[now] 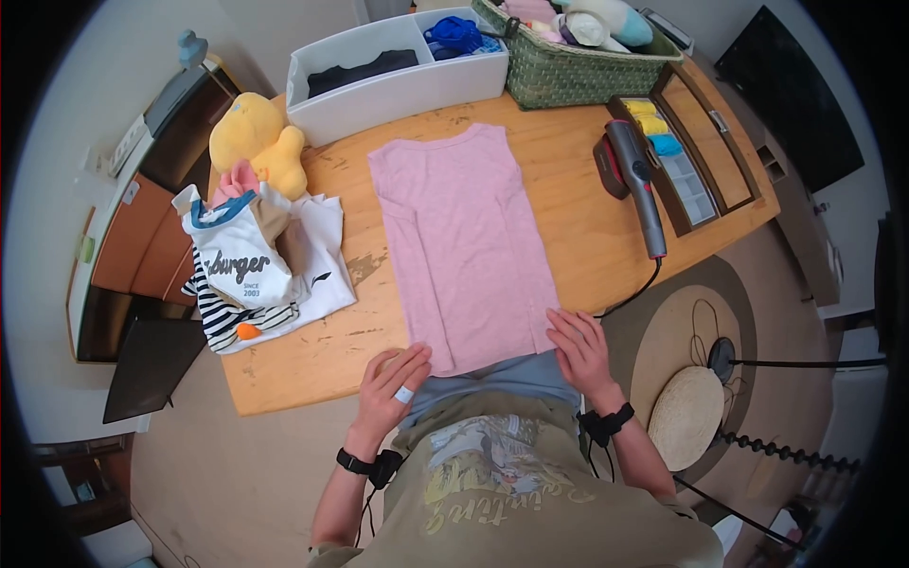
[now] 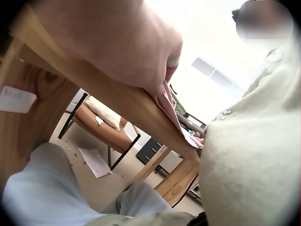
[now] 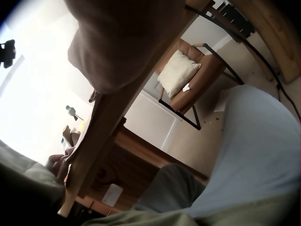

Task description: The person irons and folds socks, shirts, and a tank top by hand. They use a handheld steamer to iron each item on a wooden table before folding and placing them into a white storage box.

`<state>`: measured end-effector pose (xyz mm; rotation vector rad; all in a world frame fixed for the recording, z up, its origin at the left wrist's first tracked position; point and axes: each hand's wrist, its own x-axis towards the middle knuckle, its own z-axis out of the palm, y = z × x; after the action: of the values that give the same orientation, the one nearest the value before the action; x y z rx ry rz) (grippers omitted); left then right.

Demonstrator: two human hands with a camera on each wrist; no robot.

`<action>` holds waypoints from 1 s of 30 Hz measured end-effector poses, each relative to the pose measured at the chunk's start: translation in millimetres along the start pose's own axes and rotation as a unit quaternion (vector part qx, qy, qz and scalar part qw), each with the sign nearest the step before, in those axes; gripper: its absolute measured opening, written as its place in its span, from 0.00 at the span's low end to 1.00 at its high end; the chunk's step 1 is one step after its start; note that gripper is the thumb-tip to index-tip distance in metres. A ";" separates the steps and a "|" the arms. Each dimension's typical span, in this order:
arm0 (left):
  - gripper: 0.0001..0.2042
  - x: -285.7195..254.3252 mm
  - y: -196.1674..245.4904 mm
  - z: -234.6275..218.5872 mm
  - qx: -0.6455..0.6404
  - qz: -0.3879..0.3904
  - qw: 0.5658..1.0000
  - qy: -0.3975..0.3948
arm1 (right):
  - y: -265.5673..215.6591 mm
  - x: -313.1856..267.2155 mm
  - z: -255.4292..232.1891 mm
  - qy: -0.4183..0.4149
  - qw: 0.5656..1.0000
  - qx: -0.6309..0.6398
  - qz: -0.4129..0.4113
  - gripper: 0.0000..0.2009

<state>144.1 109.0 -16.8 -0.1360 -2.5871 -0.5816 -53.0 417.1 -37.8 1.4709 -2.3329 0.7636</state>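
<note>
A pink sleeveless-looking top (image 1: pixel 464 246) lies flat on the wooden table, its neckline away from the person and its hem at the near edge. My left hand (image 1: pixel 390 381), with a white band on one finger, rests its fingertips at the hem's left corner. At the opposite corner, my right hand (image 1: pixel 580 348) touches the side of the fabric with fingers extended. The left wrist view shows the pink hem (image 2: pixel 170 107) running along the table edge below my left fingertips. In the right wrist view my right hand's fingertips are mostly hidden.
Left on the table (image 1: pixel 331 364) are folded clothes (image 1: pixel 241 270) and a yellow plush toy (image 1: pixel 256 142). Behind stand a white divided bin (image 1: pixel 398 99) and a green woven basket (image 1: pixel 587 80). A corded handheld appliance (image 1: pixel 636 185) lies beside a compartment box (image 1: pixel 686 180) at right.
</note>
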 end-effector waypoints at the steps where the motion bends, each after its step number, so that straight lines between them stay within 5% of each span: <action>1: 0.11 1.4 0.7 0.8 -0.002 -0.003 1.000 0.012 | -0.1 0.5 -0.4 0.005 1.000 0.001 0.000 0.20; 10: 0.11 -9.4 11.3 -12.7 -0.077 -0.013 0.997 -0.006 | -13.2 3.9 -18.3 0.073 0.996 0.051 -0.009 0.16; 16: 0.09 -7.4 18.2 -32.9 -0.249 -0.108 0.957 -0.106 | -23.9 24.8 -41.1 0.056 0.988 0.139 0.033 0.12; 18: 0.08 3.3 14.8 -39.6 -0.305 -0.196 0.925 -0.115 | -21.3 46.1 -45.0 0.037 0.980 0.182 0.078 0.12; 24: 0.12 71.6 -36.9 -30.5 -0.401 -0.367 0.834 -0.095 | 24.4 129.1 -24.8 -0.010 0.962 0.251 0.104 0.11; 30: 0.14 140.1 -109.2 -9.5 -0.369 -0.367 0.850 -0.083 | 82.6 195.5 16.7 -0.049 0.917 0.337 0.207 0.12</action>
<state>3.6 4.9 16.1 0.6102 -2.3552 -1.8913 -212.8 289.7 21.6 1.2416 -2.6346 1.7895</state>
